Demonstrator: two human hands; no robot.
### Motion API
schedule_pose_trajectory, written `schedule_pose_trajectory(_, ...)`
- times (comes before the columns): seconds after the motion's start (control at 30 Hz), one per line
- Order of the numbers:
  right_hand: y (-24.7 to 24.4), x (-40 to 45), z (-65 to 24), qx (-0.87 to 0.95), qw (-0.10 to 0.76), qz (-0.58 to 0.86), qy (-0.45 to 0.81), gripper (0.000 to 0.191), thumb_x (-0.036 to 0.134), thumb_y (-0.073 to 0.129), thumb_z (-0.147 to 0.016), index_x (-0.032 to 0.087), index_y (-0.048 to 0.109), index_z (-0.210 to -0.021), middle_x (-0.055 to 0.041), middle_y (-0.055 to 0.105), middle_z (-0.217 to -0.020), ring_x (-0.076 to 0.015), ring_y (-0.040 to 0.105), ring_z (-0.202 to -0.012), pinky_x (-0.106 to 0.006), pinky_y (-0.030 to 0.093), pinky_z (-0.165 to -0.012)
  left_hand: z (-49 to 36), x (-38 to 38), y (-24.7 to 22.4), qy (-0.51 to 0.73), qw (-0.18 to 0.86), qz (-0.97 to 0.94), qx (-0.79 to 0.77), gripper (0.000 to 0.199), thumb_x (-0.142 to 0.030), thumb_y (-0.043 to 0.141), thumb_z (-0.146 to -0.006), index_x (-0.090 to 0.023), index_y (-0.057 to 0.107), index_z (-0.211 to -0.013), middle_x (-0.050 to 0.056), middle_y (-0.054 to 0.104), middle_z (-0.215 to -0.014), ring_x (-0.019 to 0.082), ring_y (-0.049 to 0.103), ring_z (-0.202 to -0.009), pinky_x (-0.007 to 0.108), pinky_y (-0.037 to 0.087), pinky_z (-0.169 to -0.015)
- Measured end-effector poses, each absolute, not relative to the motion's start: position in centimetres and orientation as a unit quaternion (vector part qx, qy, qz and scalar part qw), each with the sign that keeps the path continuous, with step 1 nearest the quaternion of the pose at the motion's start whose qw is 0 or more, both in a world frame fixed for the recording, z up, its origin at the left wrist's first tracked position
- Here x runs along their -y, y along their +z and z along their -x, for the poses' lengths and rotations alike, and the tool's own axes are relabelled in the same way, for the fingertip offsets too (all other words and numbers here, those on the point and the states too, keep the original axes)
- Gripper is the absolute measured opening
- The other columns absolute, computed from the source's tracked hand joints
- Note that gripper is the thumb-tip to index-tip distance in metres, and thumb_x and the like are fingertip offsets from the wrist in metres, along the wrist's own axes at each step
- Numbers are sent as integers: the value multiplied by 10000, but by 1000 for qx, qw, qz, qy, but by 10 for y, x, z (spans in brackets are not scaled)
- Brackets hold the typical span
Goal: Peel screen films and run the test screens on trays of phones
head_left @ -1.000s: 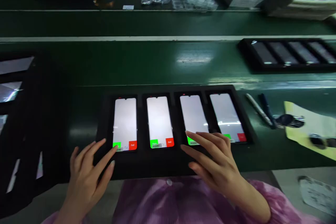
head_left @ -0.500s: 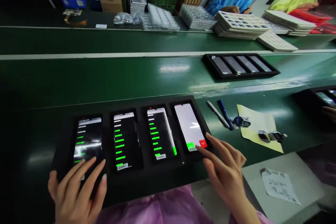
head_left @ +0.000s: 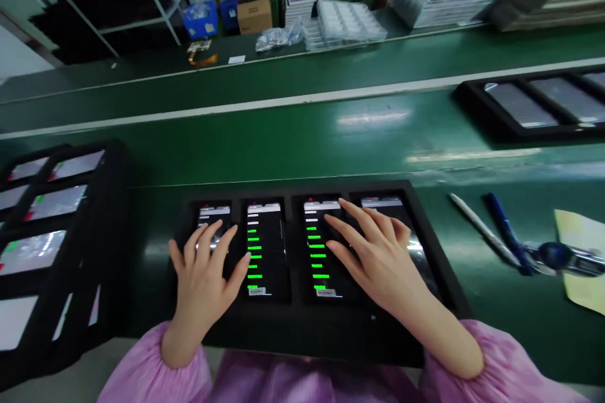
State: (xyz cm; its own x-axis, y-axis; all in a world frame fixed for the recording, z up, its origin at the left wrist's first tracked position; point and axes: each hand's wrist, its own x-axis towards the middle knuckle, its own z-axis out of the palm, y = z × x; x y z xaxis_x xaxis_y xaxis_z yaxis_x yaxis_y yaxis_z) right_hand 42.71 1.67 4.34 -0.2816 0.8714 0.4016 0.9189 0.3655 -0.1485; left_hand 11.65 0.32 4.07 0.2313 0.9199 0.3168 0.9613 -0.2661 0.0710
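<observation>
A black foam tray (head_left: 331,324) in front of me holds several lit smartphones in a row. My left hand (head_left: 203,271) is spread over the leftmost phone (head_left: 215,210) and covers most of its screen; its thumb reaches the edge of the second phone (head_left: 267,252). My right hand (head_left: 378,245) has its fingers stretched out over the upper right of the third phone (head_left: 319,264), and it partly hides the rightmost phone (head_left: 420,258). Green and white text lines show on the dark screens of the second and third phones. Whether the fingertips touch glass, I cannot tell.
At left stand black trays (head_left: 113,201) with more lit phones. Another phone tray (head_left: 477,119) lies at the far right. A white pen (head_left: 482,227), a blue pen (head_left: 505,227), a magnifying loupe (head_left: 558,257) and yellow paper (head_left: 581,289) lie right of my tray.
The view has swung left, bringing the left-hand trays in. My right hand has shifted from the rightmost phone to the third one. The rightmost screen has turned from white to dark.
</observation>
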Motion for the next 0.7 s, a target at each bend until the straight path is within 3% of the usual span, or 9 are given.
schedule_pose_trajectory(0.17,40,8,-437,822,227,519,-61,407,434,403,-1127,233,748,-1207,-112,638,-1470,-341,589,-1248,-539,368,-980,-122,2,43,-94,43,831,546,406,-406,576,-1027,-354,609,-1428,93,555,-1546,367,468,-1430,817,128,-1217)
schedule_pose_trajectory(0.27,48,28,-463,850,243,468,-7,339,426,464,-1114,270,764,-1077,-56,686,-1400,-289,619,-1203,-489,391,-961,-97,22,47,-95,13,862,498,317,-329,582,-1021,-393,679,-1316,29,626,-1474,310,517,-1399,743,103,-1269)
schedule_pose_trajectory(0.33,51,36,-484,831,260,492,-6,274,381,503,-1098,277,755,-1124,-71,680,-1386,-286,626,-1179,-472,411,-932,-73,28,47,-129,28,834,535,334,-306,568,-1020,-372,676,-1330,55,668,-1406,309,585,-1318,732,188,-1254)
schedule_pose_trajectory(0.43,49,39,-510,770,235,587,-81,325,378,479,-1099,255,722,-1275,-132,639,-1433,-335,622,-1172,-481,412,-865,-48,27,43,-125,58,763,631,366,-397,566,-1020,-321,676,-1361,123,648,-1433,427,577,-1318,854,230,-1152)
schedule_pose_trajectory(0.47,48,40,-516,766,217,598,-96,341,400,466,-1104,254,735,-1254,-134,641,-1433,-347,621,-1176,-487,410,-857,-46,26,43,-129,61,758,637,314,-430,571,-1014,-336,728,-1269,102,673,-1400,450,571,-1327,881,193,-1146)
schedule_pose_trajectory(0.53,47,44,-523,785,196,582,-83,364,429,462,-1106,264,780,-1040,-98,687,-1369,-344,626,-1183,-494,410,-871,-51,27,47,-168,51,777,605,226,-444,590,-994,-358,791,-936,24,749,-1237,431,606,-1298,856,133,-1201)
schedule_pose_trajectory(0.6,52,47,-527,800,215,558,-48,416,389,496,-1098,255,725,-778,-61,732,-1267,-315,645,-1167,-491,419,-905,-62,29,54,-235,46,796,555,280,-402,650,-952,-325,724,-694,-15,776,-1068,379,671,-1206,779,155,-1260)
schedule_pose_trajectory(0.63,55,47,-527,796,231,558,-41,422,362,515,-1092,252,693,-725,-53,739,-1238,-303,653,-1153,-485,422,-911,-68,28,58,-259,45,801,537,269,-365,680,-932,-313,705,-669,-16,776,-1030,360,690,-1168,750,187,-1270)
schedule_pose_trajectory(0.7,60,43,-527,775,253,577,-52,352,331,531,-1084,261,724,-798,-57,735,-1243,-294,659,-1135,-478,431,-907,-78,21,64,-284,51,804,520,149,-303,722,-909,-304,729,-760,1,772,-1015,336,704,-1133,717,237,-1266)
